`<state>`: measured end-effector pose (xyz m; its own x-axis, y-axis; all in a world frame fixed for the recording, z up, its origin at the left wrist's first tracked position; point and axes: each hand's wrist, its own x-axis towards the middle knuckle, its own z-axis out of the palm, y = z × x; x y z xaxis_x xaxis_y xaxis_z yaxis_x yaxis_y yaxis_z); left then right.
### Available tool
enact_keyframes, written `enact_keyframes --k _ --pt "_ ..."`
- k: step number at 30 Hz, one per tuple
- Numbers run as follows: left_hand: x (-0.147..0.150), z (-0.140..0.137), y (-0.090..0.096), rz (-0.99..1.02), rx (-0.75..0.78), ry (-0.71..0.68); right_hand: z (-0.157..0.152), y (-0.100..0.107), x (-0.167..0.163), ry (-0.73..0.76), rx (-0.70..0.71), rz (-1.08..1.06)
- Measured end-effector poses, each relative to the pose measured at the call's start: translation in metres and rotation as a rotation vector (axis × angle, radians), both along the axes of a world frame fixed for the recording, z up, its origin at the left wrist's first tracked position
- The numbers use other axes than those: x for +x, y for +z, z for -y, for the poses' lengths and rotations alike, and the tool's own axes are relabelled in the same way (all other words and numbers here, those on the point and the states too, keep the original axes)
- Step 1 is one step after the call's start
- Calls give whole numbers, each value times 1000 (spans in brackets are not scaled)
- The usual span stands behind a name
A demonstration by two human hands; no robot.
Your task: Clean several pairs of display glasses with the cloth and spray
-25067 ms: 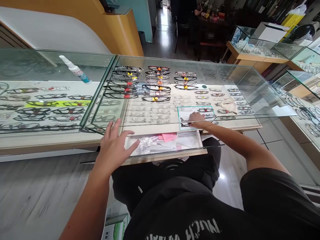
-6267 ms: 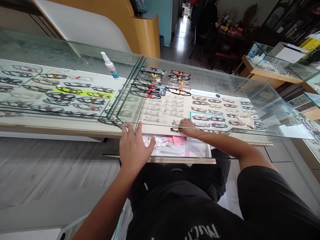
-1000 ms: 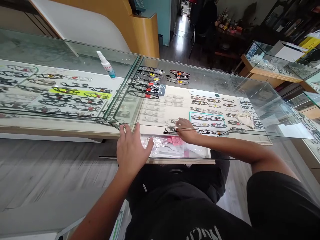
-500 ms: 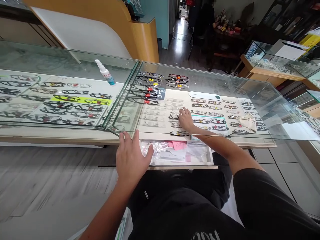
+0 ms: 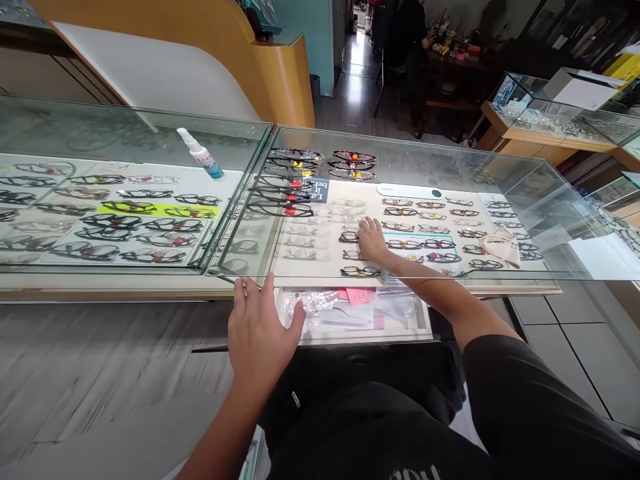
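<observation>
My left hand (image 5: 261, 333) rests with fingers spread against the front edge of the glass display case (image 5: 270, 200). Inside the case, below its glass top, my right hand (image 5: 371, 240) reaches among rows of eyeglasses. Its fingers are curled down at a dark-framed pair of eyeglasses (image 5: 349, 237); the fingertips partly hide the frame. Nearer the front edge lies another pair of eyeglasses (image 5: 361, 271). Several dark eyeglasses (image 5: 280, 210) lie on the glass top at left, and more eyeglasses (image 5: 354, 156) with red and yellow tags are stacked farther back.
A white spray bottle (image 5: 201, 155) lies on the left case's top. An open drawer (image 5: 360, 335) with papers and plastic bags projects below the case before my body. A beige cloth (image 5: 503, 247) sits at right. A seated person (image 5: 407, 30) is in the background.
The view shifts slightly. Both hands keep nearly the same places; my right hand stays at the eyeglasses, and no pair has clearly moved.
</observation>
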<state>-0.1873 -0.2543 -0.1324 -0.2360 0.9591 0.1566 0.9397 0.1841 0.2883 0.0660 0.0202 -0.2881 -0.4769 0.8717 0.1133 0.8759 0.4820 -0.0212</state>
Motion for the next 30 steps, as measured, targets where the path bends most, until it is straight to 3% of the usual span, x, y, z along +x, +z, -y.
enact_keyframes --k 12,25,30 --pt "1 0 0 24 3 5 -9 15 1 -29 6 -113" --pt "1 0 0 -11 0 12 -30 4 9 1 -141 -145" --pt "0 0 -1 -20 -2 14 -24 19 6 15 -150 -144"
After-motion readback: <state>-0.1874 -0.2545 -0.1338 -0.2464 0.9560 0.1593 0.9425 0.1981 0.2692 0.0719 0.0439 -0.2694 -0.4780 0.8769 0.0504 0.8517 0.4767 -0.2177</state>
